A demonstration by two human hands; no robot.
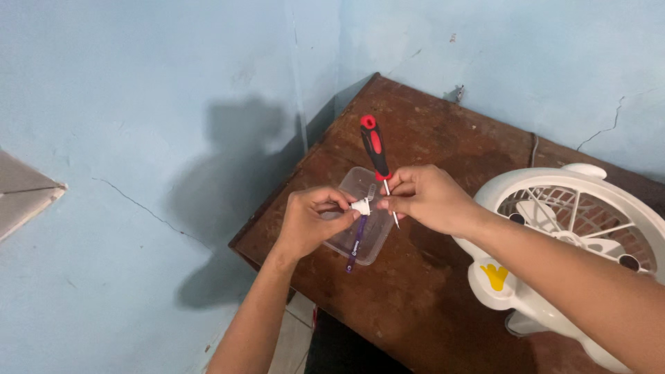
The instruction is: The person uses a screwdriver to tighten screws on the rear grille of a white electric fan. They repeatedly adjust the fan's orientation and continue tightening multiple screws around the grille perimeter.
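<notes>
My left hand pinches a small white plastic part between thumb and fingers. My right hand touches the same part from the other side and also holds a red and black screwdriver, its handle pointing away from me and its metal tip sticking out below the fingers. Both hands hover above a clear plastic container on the brown wooden table. A small purple tool lies in the container.
A white fan grille with a base lies on the table at the right, under my right forearm. Pale blue walls close in behind and to the left, and the table's left edge drops to the floor.
</notes>
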